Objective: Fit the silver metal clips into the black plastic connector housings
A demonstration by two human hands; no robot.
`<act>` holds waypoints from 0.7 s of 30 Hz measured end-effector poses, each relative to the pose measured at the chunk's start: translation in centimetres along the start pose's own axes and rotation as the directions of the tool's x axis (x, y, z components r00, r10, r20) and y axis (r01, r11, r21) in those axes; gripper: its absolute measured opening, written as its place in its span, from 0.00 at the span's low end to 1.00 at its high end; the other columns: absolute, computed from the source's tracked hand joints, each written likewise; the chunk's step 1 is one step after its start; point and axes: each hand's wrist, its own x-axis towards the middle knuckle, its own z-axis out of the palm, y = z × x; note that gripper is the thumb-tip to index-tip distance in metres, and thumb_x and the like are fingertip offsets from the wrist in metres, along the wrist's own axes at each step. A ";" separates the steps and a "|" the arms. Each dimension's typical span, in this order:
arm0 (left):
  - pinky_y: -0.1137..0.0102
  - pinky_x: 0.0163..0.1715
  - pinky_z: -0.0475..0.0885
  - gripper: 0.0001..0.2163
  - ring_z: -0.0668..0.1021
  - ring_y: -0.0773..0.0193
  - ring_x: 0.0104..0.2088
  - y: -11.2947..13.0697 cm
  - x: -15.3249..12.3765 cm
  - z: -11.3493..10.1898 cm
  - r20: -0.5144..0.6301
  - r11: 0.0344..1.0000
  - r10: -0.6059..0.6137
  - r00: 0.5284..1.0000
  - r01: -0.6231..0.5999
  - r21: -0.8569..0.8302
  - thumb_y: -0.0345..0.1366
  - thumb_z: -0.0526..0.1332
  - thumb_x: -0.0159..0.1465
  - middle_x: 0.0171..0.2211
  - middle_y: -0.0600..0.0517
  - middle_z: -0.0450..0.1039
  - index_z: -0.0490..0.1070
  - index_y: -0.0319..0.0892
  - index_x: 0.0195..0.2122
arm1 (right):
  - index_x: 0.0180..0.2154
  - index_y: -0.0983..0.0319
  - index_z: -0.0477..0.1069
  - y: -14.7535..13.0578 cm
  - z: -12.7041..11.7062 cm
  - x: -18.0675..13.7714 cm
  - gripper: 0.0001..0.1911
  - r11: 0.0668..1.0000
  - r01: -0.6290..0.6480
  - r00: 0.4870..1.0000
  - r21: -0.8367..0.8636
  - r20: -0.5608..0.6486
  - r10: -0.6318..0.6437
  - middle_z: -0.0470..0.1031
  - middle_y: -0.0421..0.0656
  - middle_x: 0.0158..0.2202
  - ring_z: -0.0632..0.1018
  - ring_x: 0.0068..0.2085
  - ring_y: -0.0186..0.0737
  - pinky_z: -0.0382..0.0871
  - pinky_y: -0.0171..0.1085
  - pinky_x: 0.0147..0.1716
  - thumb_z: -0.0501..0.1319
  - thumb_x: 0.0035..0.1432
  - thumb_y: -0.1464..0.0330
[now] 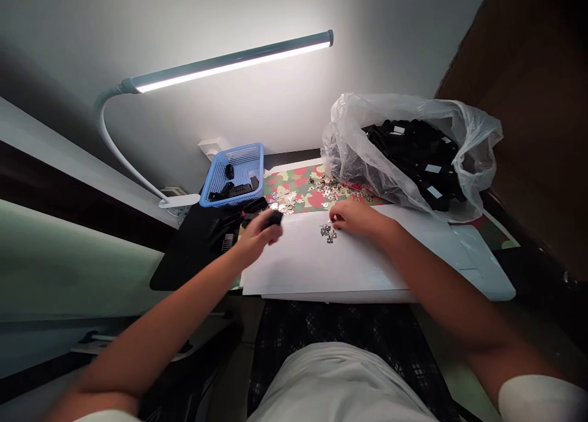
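My left hand [260, 233] is closed around a small black plastic part [274, 218], held just above the left side of a white board [294, 256]. To the right, my right hand [351, 217] has its fingers bent down at a little cluster of small metal pieces [328, 231] on the board. Whether a piece is between those fingertips is hidden. Behind the board lie a pile of flat metal pieces [285, 200] and another heap of small metal parts [328, 188], both on a camouflage-patterned cloth [301, 177].
A blue basket [206, 186] with several black parts stands at the back left, more black parts [225, 232] in front of it. A clear plastic bag [353, 146] full of black pieces takes up the back right. A lit lamp [234, 60] hangs over the table.
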 end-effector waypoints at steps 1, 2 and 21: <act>0.73 0.21 0.55 0.26 0.59 0.70 0.20 -0.1 1.0 1.8 0.059 0.972 -0.055 0.997 0.066 -0.225 0.64 0.63 0.55 0.20 0.58 0.58 0.66 0.43 0.34 | 0.37 0.62 0.78 0.0 0.2 0.2 0.05 1.000 0.002 1.000 -0.010 -0.016 -0.003 0.79 0.45 0.39 0.75 0.40 0.40 0.61 0.35 0.36 0.63 0.58 0.73; 0.74 0.20 0.55 0.28 0.58 0.70 0.19 -0.2 2.1 3.4 0.120 0.914 -0.095 0.988 0.135 -0.383 0.66 0.62 0.54 0.19 0.59 0.57 0.66 0.43 0.35 | 0.36 0.62 0.78 0.0 0.3 0.4 0.05 1.000 0.013 1.000 -0.015 -0.027 -0.013 0.79 0.45 0.38 0.75 0.39 0.40 0.61 0.35 0.37 0.63 0.58 0.74; 0.73 0.22 0.68 0.19 0.75 0.66 0.22 -2.4 7.8 5.0 0.273 0.690 -0.151 0.950 0.299 -0.659 0.54 0.63 0.60 0.25 0.49 0.75 0.68 0.40 0.35 | 0.34 0.62 0.80 0.2 0.0 1.2 0.12 0.614 0.109 0.878 0.781 -0.366 0.310 0.77 0.42 0.28 0.76 0.30 0.36 0.72 0.39 0.34 0.67 0.49 0.63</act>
